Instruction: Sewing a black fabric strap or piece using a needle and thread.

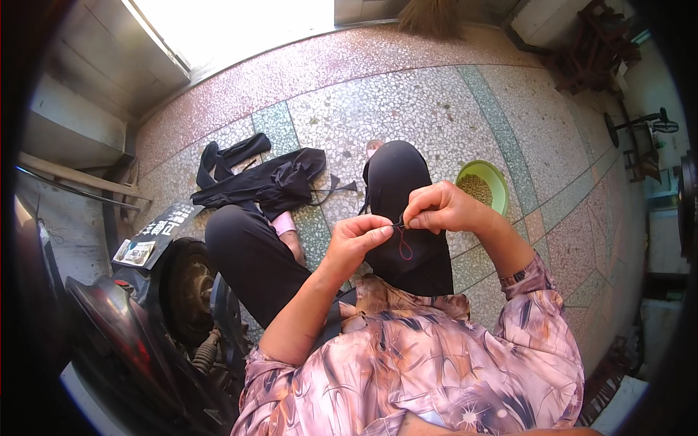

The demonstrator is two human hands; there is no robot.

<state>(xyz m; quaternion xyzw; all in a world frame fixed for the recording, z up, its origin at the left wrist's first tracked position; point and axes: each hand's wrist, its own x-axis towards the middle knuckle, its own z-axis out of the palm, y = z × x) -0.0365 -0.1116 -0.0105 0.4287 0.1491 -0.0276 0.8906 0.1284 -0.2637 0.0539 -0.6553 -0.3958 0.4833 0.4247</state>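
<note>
My left hand pinches one end of a thin dark cord between thumb and forefinger. Close beside it, above my knee in black trousers, my right hand pinches the same dark piece with thumb and curled fingers. A small loop of red thread hangs down between the two hands; how it joins the dark piece is too small to tell. Black garments lie crumpled on the floor in front of my knees, with thin straps trailing to the right.
A green plastic bowl of small tan beans or grains stands on the terrazzo floor at right. A motor scooter is close on my left. A straw broom is at the top, dark red wooden furniture at upper right.
</note>
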